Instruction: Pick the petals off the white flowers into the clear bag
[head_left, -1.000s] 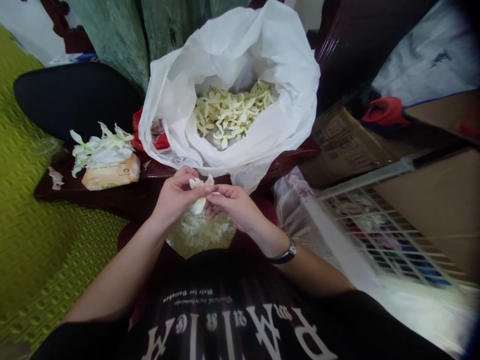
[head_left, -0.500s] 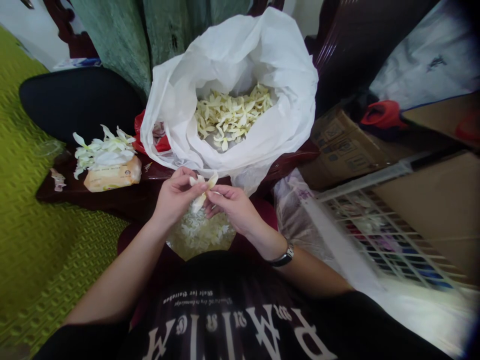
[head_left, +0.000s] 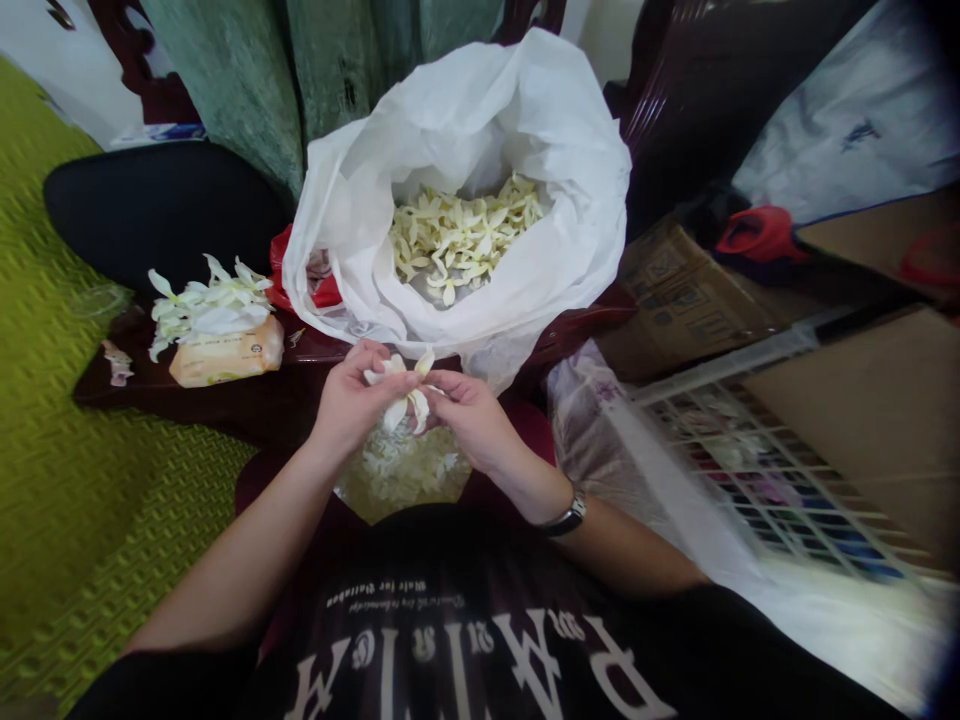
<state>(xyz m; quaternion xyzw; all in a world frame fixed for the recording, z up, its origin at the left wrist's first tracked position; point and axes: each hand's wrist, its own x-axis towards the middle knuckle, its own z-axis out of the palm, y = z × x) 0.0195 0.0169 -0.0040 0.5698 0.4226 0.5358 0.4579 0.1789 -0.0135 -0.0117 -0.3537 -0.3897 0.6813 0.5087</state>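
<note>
A white flower [head_left: 409, 400] with long petals is pinched between both hands, just in front of the bench edge. My left hand [head_left: 360, 390] grips it from the left, thumb against the petals. From the right, my right hand [head_left: 465, 410] has thumb and fingertips closed on the same flower. Below them, in my lap, lies a heap of small white petals [head_left: 401, 465], in a container whose rim is mostly hidden. Beyond the hands a big white plastic bag [head_left: 330, 180] stands wide open, with many pale yellow-white flowers [head_left: 465, 235] inside.
On the dark red bench [head_left: 135, 395] at left, several white flowers [head_left: 214, 295] lie on an orange tissue pack [head_left: 225, 355]. A red bag [head_left: 281, 265] sits beside the white bag. At right stand a cardboard box [head_left: 682, 290] and a white wire rack [head_left: 757, 470].
The flower's petals have spread and turned slightly between my fingers. Both hands stay in nearly the same place, and the view has shifted a little.
</note>
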